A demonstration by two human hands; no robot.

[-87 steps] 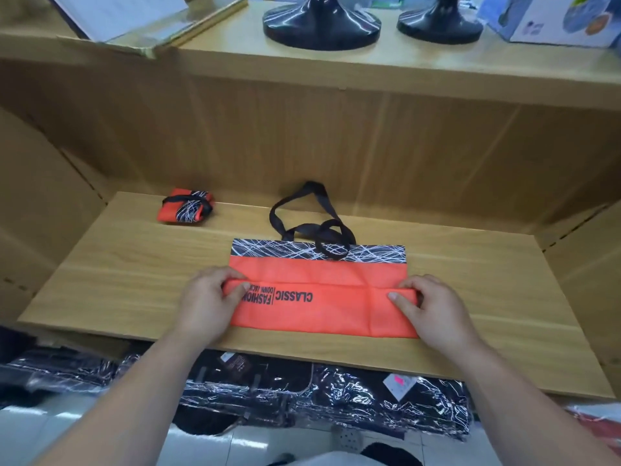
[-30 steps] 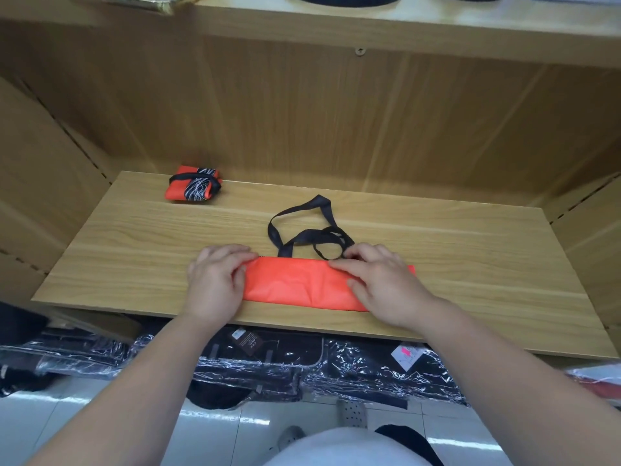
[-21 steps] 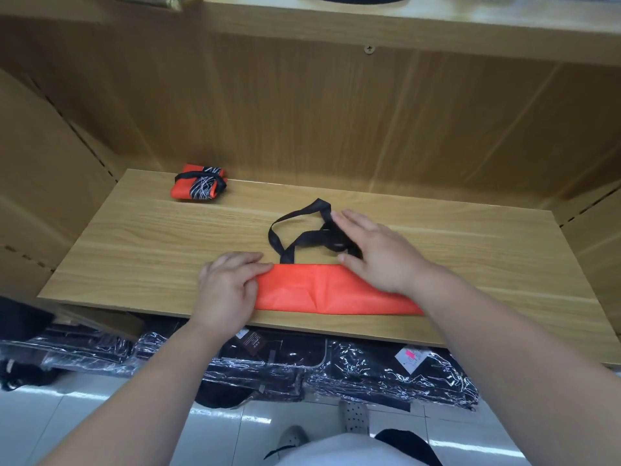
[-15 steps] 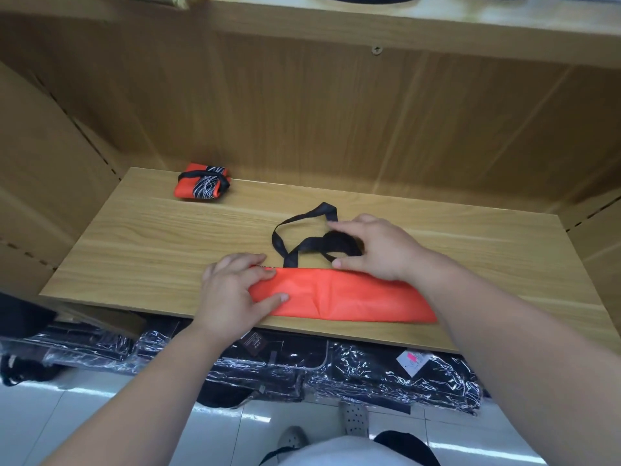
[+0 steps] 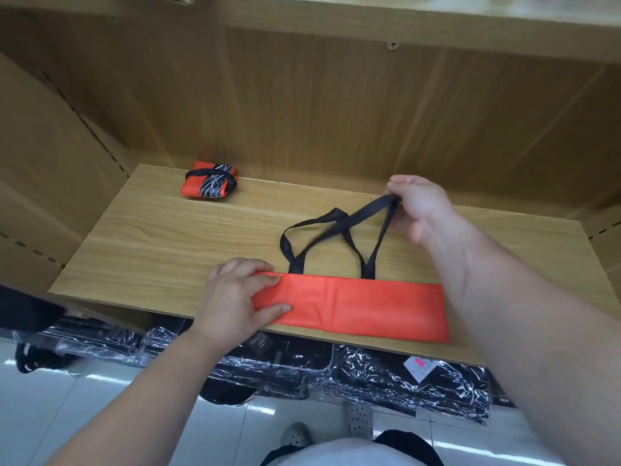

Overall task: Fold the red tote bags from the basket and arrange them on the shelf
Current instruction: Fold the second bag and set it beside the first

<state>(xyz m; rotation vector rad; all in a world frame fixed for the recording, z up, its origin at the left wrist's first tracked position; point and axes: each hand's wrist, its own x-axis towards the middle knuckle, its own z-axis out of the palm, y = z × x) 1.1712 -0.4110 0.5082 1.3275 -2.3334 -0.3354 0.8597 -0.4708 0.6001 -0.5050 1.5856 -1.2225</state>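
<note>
A red tote bag [image 5: 363, 306] lies folded into a long narrow strip along the front edge of the wooden shelf [image 5: 174, 237]. Its black handles [image 5: 339, 230] stretch away from the strip toward the back. My right hand [image 5: 420, 206] pinches the far ends of the handles and holds them taut above the shelf. My left hand [image 5: 235, 297] lies flat on the strip's left end, fingers spread, pinning it down. A finished folded bag [image 5: 209, 184], a small red bundle wrapped by its black strap, rests at the back left of the shelf.
Wooden side panels and a back wall enclose the shelf, with an upper shelf edge [image 5: 369, 21] overhead. Below the shelf lie black items in clear plastic wrap [image 5: 336, 368] on a white tiled floor. My feet [image 5: 329, 425] show at the bottom.
The bag went from a wide fold with the patterned band showing to a narrow red strip. My right hand left the strip, took the handles and pulled them out toward the back right.
</note>
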